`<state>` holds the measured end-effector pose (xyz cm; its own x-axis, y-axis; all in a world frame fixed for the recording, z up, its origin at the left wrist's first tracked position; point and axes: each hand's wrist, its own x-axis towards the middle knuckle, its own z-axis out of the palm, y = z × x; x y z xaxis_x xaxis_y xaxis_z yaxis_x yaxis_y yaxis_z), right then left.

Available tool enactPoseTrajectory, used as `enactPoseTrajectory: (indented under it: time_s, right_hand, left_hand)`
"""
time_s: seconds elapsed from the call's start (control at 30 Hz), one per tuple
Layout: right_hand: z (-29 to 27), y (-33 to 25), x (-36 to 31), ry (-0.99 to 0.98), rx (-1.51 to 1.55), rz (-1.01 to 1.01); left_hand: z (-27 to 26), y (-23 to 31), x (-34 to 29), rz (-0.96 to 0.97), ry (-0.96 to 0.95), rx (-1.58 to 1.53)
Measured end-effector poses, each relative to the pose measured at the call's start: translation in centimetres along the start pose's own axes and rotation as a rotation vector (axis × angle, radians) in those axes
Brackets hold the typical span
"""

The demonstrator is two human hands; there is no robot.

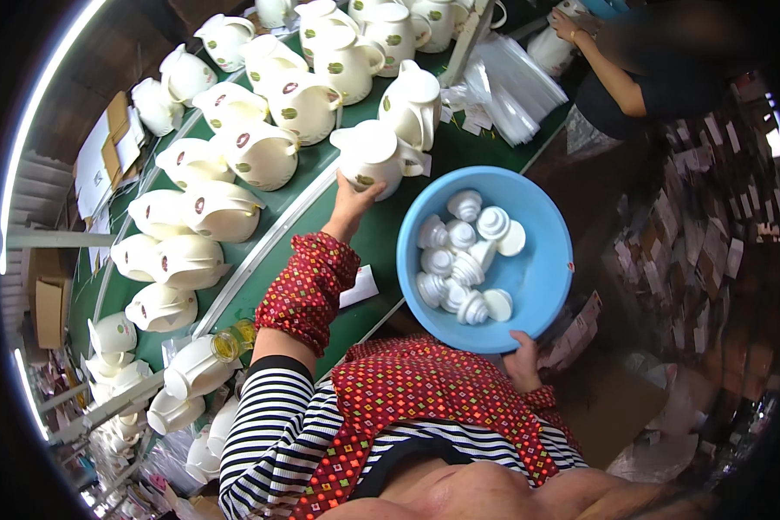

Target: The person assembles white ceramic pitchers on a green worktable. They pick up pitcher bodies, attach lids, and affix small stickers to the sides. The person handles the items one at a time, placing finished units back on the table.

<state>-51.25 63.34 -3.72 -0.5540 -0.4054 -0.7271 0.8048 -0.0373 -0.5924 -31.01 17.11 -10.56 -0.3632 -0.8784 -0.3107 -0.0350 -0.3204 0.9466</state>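
Observation:
My left hand [353, 206] is closed on the lower part of a cream-white pitcher [374, 156] with a small green print. The pitcher stands at the inner edge of the green bench, its handle to the right; part of my grip is hidden behind it. At the near rim of a round blue basin [542, 299], my right hand [523, 362] grips the edge. Inside the basin lie several white stepped lids [468, 269], heaped toward its left side. Another white pitcher [411, 104] stands just behind the held one.
Rows of white pitchers [256, 154] fill the bench beyond a pale metal rail [273, 238]. Clear plastic sleeves [516, 87] lie at the far right of the bench. A co-worker's hand [565, 26] holds a pitcher there. A glass jar [232, 341] sits near my left elbow.

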Motion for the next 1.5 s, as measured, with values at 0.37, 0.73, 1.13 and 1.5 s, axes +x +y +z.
enactPoseTrajectory:
  time_s: [0.37, 0.73, 1.13, 1.5]
  right_hand:
    - [5.2, 5.2, 3.8, -0.13, -0.119, 0.2]
    - [17.1, -7.0, 6.9, -0.572, -1.37, -1.027]
    - [22.1, -1.0, 18.1, -0.843, -1.816, -1.188]
    - [24.2, 1.4, 11.9, -0.654, -1.919, -0.887]
  left_hand:
    - [3.5, 5.4, -5.0, 0.632, 0.328, 0.579]
    - [9.6, -0.2, -8.3, 0.551, -0.268, 1.638]
    - [10.0, -0.6, -8.3, 0.102, -0.365, 1.603]
    - [7.6, 3.8, -12.9, 0.385, -0.178, 1.141]
